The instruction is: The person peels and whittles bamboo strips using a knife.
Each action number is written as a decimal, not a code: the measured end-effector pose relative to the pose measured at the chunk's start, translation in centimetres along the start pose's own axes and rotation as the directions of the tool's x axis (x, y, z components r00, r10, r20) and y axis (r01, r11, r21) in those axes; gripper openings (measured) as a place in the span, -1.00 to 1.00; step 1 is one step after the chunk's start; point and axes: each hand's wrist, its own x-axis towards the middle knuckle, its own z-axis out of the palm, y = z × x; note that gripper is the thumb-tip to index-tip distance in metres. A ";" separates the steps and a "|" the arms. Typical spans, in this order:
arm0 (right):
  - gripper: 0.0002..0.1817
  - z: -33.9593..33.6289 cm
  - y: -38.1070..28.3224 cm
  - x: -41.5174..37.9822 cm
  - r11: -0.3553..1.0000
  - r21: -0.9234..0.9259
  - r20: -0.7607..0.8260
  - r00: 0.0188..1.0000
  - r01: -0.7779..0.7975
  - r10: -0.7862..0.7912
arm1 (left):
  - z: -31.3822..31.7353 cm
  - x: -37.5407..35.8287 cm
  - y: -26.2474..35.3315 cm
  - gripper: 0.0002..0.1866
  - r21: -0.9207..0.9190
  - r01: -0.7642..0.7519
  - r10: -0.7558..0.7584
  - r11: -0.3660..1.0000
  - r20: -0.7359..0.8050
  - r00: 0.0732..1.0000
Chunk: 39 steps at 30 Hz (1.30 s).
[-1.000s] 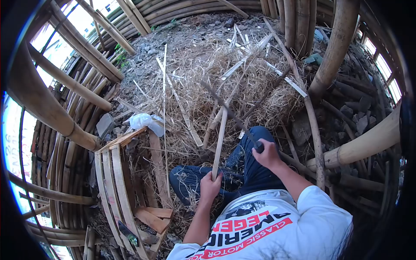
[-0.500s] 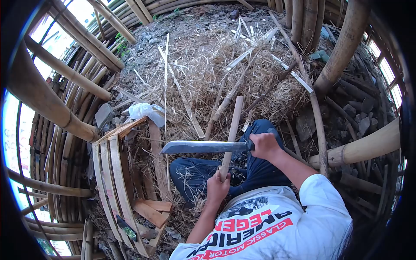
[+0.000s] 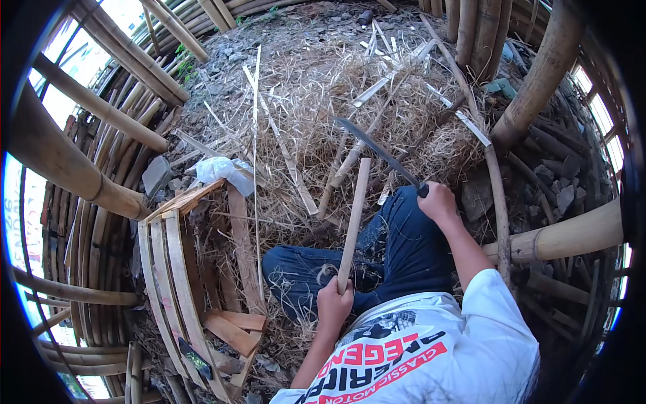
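My left hand (image 3: 334, 304) is closed around the lower end of a wooden stick (image 3: 354, 222), which slants up and away in front of my lap. In my right hand (image 3: 437, 202) is the dark handle of a machete (image 3: 385, 156), gripped above my right knee. Its long blade points away to the upper left, over the shavings, apart from the stick. My crossed legs in blue jeans (image 3: 410, 236) lie beneath both hands.
A slatted wooden crate (image 3: 176, 269) stands at my left, with a white plastic bag (image 3: 225, 174) at its far end. Shavings (image 3: 316, 101) and split strips cover the ground ahead. Bamboo poles (image 3: 552, 236) surround me, with broken stones (image 3: 565, 192) at right.
The machete has swung up and forward off the stick, from lying across it to pointing away. My right hand moved rightward; my left hand with the stick shifted slightly toward me.
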 end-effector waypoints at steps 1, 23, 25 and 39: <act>-0.76 0.5 -0.1 -0.8 0.999 0.023 -0.004 0.999 -0.042 0.042 | 0.0 0.3 -0.3 -0.71 0.002 0.005 -0.005 1.000 -0.007 1.000; -0.76 0.6 -6.4 -8.4 0.789 0.037 0.338 0.736 0.613 -0.587 | 0.3 0.1 -0.3 -0.68 0.014 -0.037 0.037 0.999 -0.025 0.999; -0.74 1.6 -6.0 -7.9 0.798 0.029 0.296 0.757 0.602 -0.582 | 0.2 0.2 0.0 -0.68 -0.016 -0.025 0.025 1.000 -0.027 0.999; -0.80 -1.6 3.4 -0.3 0.988 -0.127 0.055 0.994 -0.086 0.094 | 0.2 -0.8 -1.4 -0.72 0.116 -0.035 0.031 0.993 0.036 0.999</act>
